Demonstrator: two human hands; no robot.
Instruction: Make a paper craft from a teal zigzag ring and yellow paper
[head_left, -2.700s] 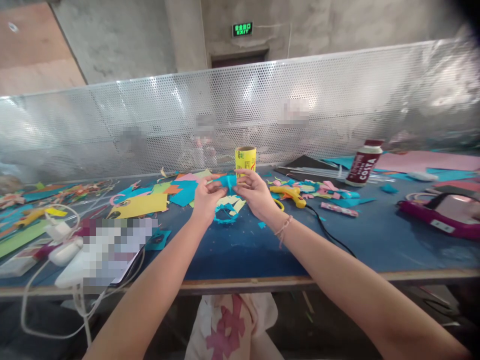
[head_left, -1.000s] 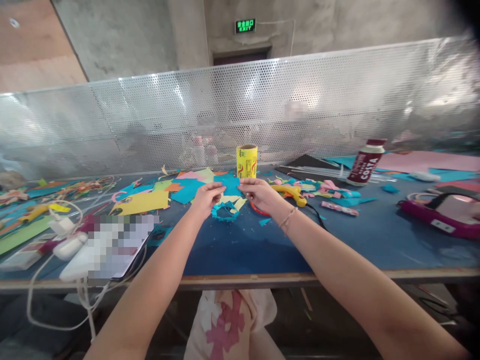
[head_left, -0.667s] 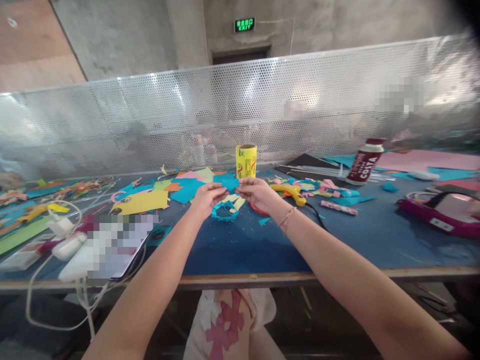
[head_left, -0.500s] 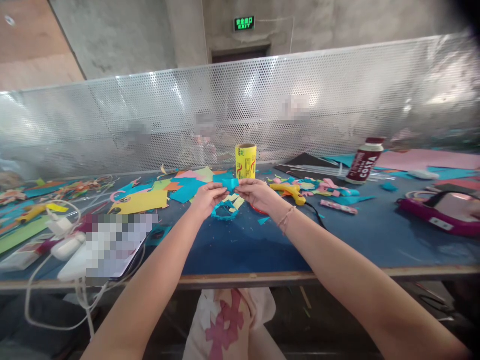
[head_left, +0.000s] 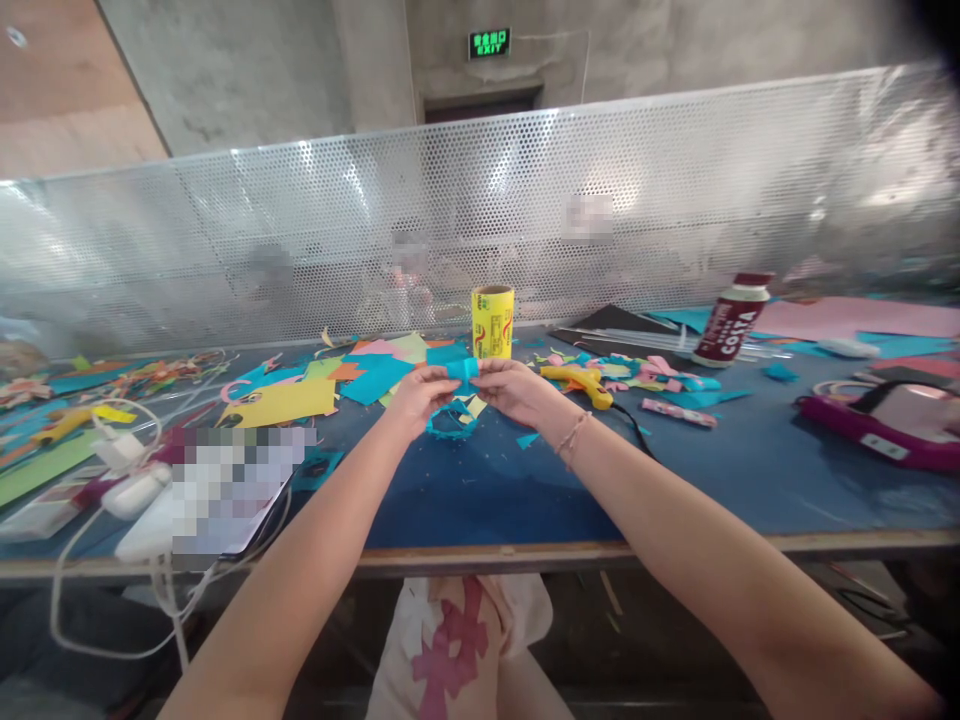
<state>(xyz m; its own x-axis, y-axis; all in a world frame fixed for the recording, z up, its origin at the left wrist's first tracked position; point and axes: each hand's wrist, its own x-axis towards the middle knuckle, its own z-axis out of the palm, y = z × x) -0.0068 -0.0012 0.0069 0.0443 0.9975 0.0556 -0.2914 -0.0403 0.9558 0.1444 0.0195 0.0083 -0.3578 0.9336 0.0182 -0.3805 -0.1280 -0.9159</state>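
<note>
Desk (head_left: pixel 525 510), one: blue top, paper scraps (head_left: pixel 649 372) along its far half. We judge the nearer stretch the better place to work over, since less lies there to snag.

Hands, two: left hand (head_left: pixel 422 398) and right hand (head_left: pixel 517 385), both narrow, fingertips pinching opposite sides of one small blue paper piece (head_left: pixel 465 372). We do well to match the pressure of both, light enough not to crush.

Roll, yellow (head_left: pixel 492 322), one: upright just behind the fingers in our view; best given room, as a knuckle could tip it.

Glue gun, yellow (head_left: pixel 581 382), one: lying beyond the right hand, apart from it.

Ring, blue paper (head_left: pixel 452 420), one: on the desk, just below the fingers in view; our wrists should ride clear of it.

Blue paper piece, one: between the hands, apparently raised and bent. We advise level edges and slow, even bending; its finer folds we cannot tell.
</note>
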